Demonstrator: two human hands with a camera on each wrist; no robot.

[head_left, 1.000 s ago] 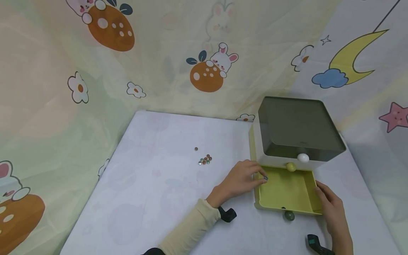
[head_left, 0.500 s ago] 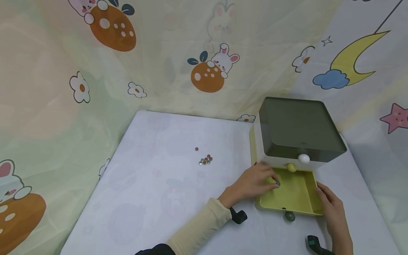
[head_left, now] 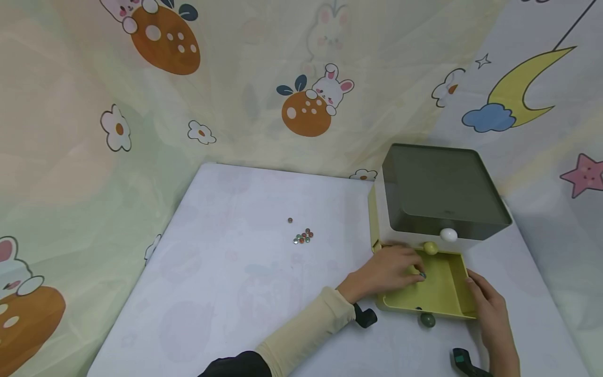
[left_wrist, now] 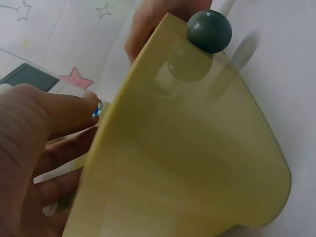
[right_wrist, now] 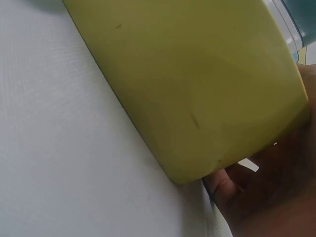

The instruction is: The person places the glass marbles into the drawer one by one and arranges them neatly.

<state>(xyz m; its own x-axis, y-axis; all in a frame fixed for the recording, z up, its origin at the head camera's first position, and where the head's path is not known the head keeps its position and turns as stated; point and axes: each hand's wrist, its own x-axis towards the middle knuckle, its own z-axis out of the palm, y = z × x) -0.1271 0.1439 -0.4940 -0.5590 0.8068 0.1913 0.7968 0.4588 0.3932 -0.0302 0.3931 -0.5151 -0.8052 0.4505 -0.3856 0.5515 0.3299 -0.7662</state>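
My left hand [head_left: 393,269] pinches a small shiny blue bead [head_left: 423,275] between thumb and finger, over the inside of a pulled-out yellow-green drawer [head_left: 445,293]. In the left wrist view, the blue bead [left_wrist: 96,109] shows at the thumb tip, just beyond the drawer's front panel [left_wrist: 182,148]. My right hand [head_left: 487,309] grips the drawer's right side, thumb at the rim. Its fingers [right_wrist: 224,187] show by the lower corner in the right wrist view. A dark green round knob [head_left: 427,320] sits on the drawer front.
Behind the drawer stands a cabinet with a dark green top [head_left: 443,180], a white knob [head_left: 448,235] and a yellow-green knob [head_left: 431,248]. Several small reddish and green beads [head_left: 303,237] lie grouped on the white table [head_left: 226,272], one more bead [head_left: 289,220] apart from them.
My left hand has moved right with the blue bead, from the drawer's left edge to farther over its inside. My right hand has stayed at the drawer's right side.
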